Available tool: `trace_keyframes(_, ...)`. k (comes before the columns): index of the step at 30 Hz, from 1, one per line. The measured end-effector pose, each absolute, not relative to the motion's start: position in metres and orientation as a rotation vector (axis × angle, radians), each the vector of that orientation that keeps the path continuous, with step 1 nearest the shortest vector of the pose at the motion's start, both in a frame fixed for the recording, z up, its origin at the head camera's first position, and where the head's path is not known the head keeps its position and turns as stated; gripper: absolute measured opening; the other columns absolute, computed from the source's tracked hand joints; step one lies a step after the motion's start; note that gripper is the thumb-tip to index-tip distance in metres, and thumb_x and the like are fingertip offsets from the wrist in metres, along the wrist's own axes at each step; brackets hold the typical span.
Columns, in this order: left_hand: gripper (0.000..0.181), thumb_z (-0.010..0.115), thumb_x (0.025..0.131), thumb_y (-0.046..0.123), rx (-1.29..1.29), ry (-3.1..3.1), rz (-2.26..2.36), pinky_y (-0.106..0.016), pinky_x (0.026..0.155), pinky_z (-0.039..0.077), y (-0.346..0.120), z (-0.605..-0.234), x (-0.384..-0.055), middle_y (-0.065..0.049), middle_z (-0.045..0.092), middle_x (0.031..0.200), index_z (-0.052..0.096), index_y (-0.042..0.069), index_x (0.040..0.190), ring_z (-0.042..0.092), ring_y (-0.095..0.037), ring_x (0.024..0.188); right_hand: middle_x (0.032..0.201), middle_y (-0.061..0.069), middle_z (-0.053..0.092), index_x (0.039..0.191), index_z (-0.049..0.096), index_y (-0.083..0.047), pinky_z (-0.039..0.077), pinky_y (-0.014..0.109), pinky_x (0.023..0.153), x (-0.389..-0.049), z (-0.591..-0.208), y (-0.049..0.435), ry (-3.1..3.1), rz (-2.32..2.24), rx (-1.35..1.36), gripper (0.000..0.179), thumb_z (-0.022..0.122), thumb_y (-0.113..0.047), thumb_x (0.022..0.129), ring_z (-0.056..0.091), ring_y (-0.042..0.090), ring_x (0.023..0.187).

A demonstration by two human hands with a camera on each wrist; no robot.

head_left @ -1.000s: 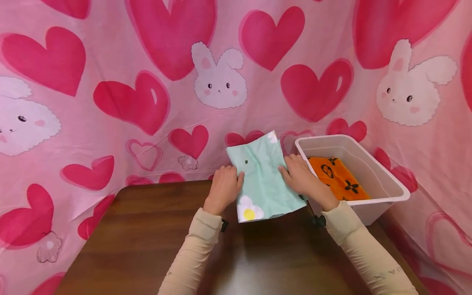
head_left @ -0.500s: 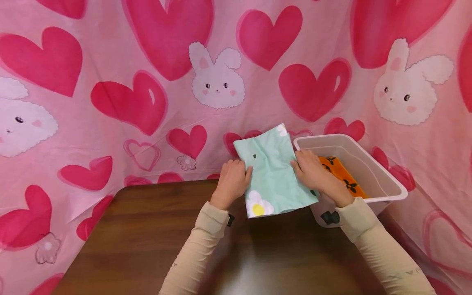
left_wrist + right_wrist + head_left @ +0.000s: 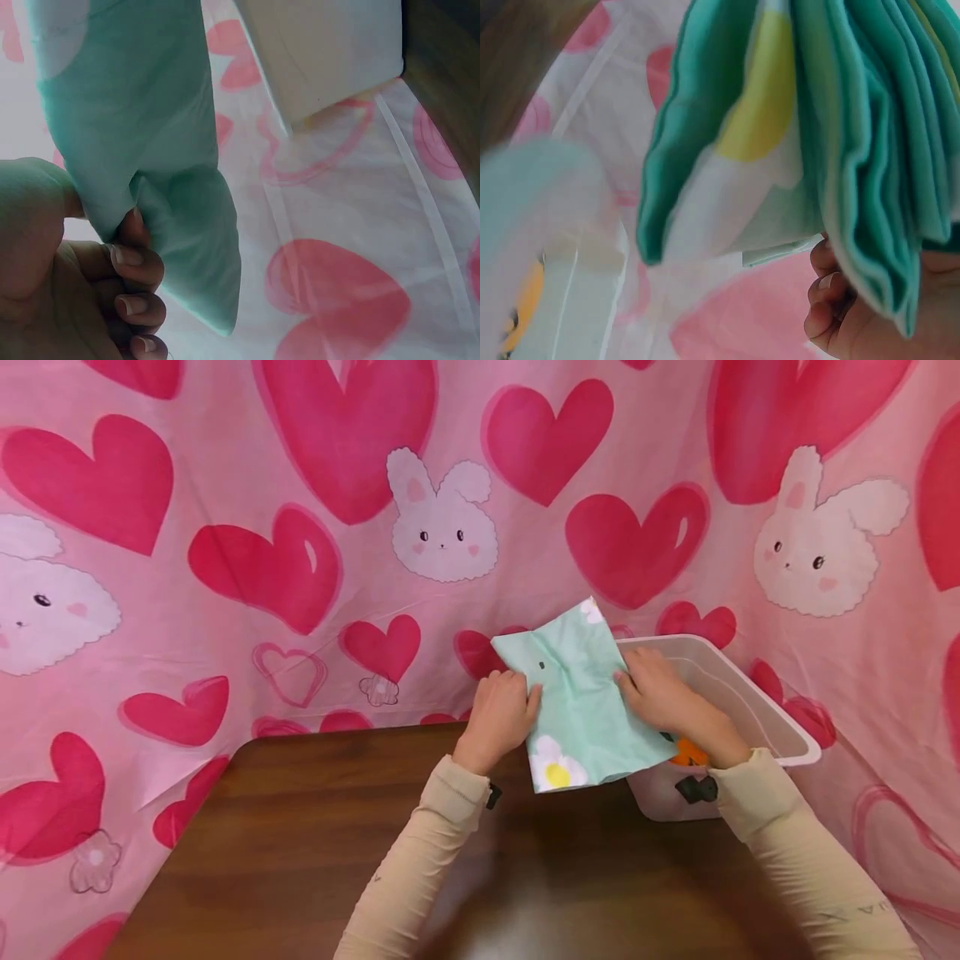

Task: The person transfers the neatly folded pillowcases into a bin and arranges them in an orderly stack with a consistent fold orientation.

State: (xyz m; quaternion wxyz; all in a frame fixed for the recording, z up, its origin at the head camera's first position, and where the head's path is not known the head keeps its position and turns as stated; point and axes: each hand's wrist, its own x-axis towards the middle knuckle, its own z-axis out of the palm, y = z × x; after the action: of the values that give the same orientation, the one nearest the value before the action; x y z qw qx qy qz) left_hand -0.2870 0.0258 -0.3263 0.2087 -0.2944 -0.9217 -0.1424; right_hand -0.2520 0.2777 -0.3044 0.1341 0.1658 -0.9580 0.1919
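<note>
Both hands hold a folded mint-green cloth (image 3: 585,693) with white daisy prints up above the table, tilted so its top right corner is highest. At its left edge my left hand (image 3: 498,714) pinches the cloth between thumb and curled fingers, as the left wrist view also shows. The opposite edge is gripped by my right hand (image 3: 663,689), in front of the bin's near left rim. Several stacked layers of the folded cloth (image 3: 870,150) hang down in the right wrist view, covering part of the right hand (image 3: 870,307).
A white plastic bin (image 3: 750,693) stands at the table's right end. An orange cloth (image 3: 688,753) with dark prints lies in it, mostly hidden behind the right arm. The brown wooden table (image 3: 322,827) meets a pink heart-and-bunny curtain (image 3: 360,585) behind.
Both hands have carried the folded cloth to the right and slightly up, toward the bin. The right arm now hides more of the orange cloth.
</note>
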Motion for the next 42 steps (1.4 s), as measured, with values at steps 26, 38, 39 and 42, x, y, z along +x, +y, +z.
trace_keyframes(26, 0.039, 0.052, 0.105, 0.025, -0.988, -2.572, -0.667, -0.027, 0.056, 0.040, 0.081, -0.335, -0.308, -0.003, 0.050, 0.060, 0.051, 0.009, 0.069, 0.049, -0.016, 0.054, 0.129, 0.036, 0.055, 0.136, 0.045, 0.017, 0.041, 0.066, 0.102, -0.257, -0.295, 0.326, -2.876, 0.385, 0.355, 0.048, 0.056, -0.012, 0.100, 0.050, 0.052, 0.116)
trace_keyframes(38, 0.042, 0.050, 0.105, 0.025, -1.021, -2.537, -0.705, -0.028, 0.056, 0.040, 0.107, -0.332, -0.314, -0.002, 0.048, 0.059, 0.048, 0.011, 0.066, 0.052, -0.019, 0.056, 0.119, 0.038, 0.052, 0.131, 0.044, 0.021, 0.041, 0.064, 0.091, -0.257, -0.284, 0.350, -2.959, 0.362, 0.246, 0.048, 0.055, -0.013, 0.099, 0.047, 0.053, 0.107)
trace_keyframes(39, 0.042, 0.050, 0.105, 0.025, -1.027, -2.533, -0.705, -0.028, 0.055, 0.040, 0.110, -0.332, -0.315, -0.002, 0.049, 0.060, 0.048, 0.011, 0.066, 0.052, -0.019, 0.056, 0.116, 0.038, 0.053, 0.128, 0.046, 0.021, 0.041, 0.064, 0.090, -0.258, -0.284, 0.353, -2.950, 0.351, 0.248, 0.045, 0.055, -0.013, 0.099, 0.048, 0.053, 0.106)
trace_keyframes(42, 0.041, 0.049, 0.105, 0.024, -1.040, -2.518, -0.700, -0.028, 0.054, 0.039, 0.118, -0.331, -0.321, -0.002, 0.050, 0.060, 0.048, 0.011, 0.066, 0.052, -0.019, 0.056, 0.109, 0.038, 0.055, 0.118, 0.050, 0.020, 0.041, 0.064, 0.088, -0.261, -0.283, 0.360, -2.922, 0.312, 0.255, 0.037, 0.055, -0.011, 0.098, 0.051, 0.055, 0.102)
